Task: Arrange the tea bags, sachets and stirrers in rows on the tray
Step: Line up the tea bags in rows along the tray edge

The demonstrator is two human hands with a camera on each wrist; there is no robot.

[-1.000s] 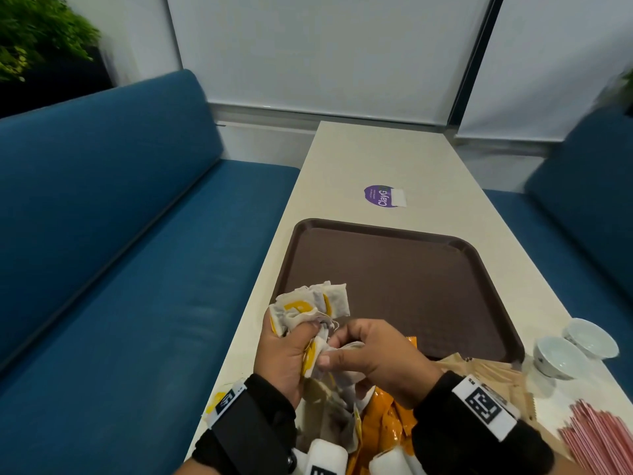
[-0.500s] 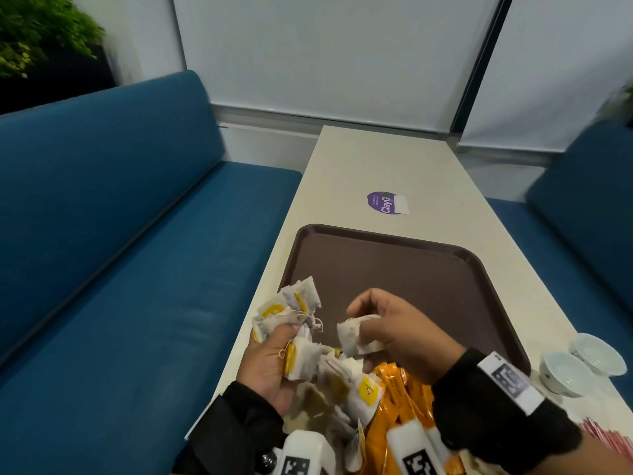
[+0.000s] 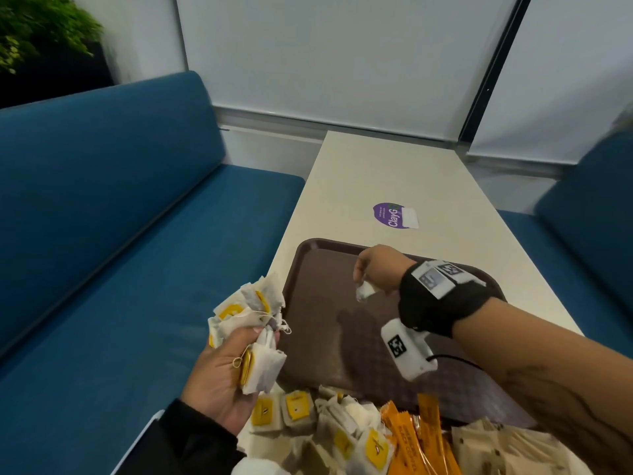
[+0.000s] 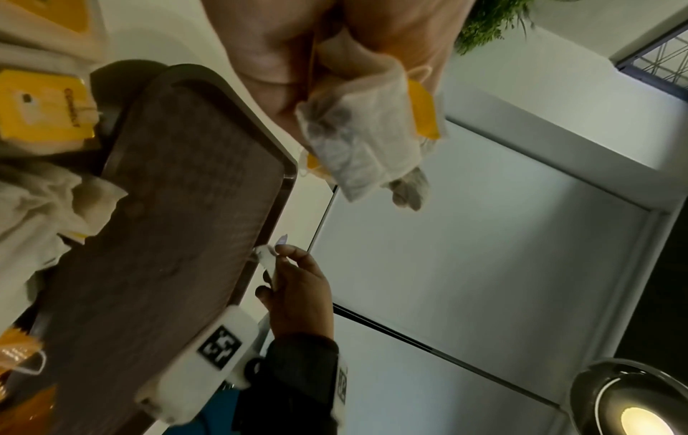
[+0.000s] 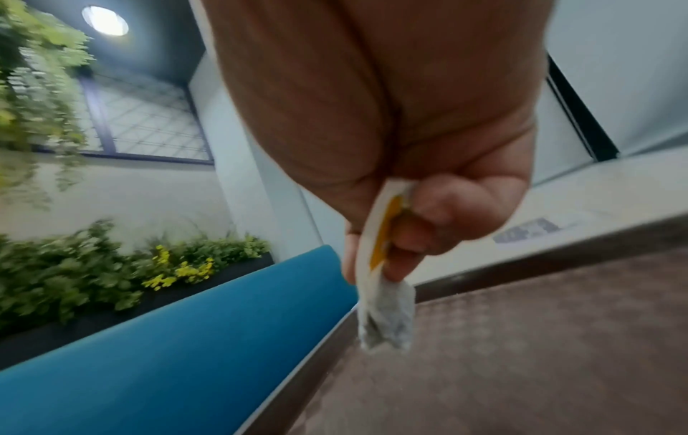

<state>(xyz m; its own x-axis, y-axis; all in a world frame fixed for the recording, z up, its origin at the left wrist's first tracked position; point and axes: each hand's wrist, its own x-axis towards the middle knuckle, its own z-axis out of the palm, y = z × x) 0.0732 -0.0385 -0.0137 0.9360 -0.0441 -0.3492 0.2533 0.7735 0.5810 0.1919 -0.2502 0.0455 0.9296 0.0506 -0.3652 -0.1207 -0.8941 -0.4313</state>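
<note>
Single tea bag (image 3: 364, 290) pinched in right hand (image 3: 380, 270), hanging just above the brown tray (image 3: 342, 354), toward its far edge. Left hand (image 3: 222, 375) grips a bunch of tea bags (image 3: 251, 315) beside the tray's left edge. Loose tea bags (image 3: 298, 407), orange sachets (image 3: 418, 440), tan sachets (image 3: 507, 447) heaped at surface's (image 3: 394, 173) near edge.

Tray (image 3: 322, 337) – matt brown plastic, finely textured, tea bags (image 3: 246, 313) – thin gauzy paper, bench (image 3: 102, 234) – smooth blue upholstery
</note>
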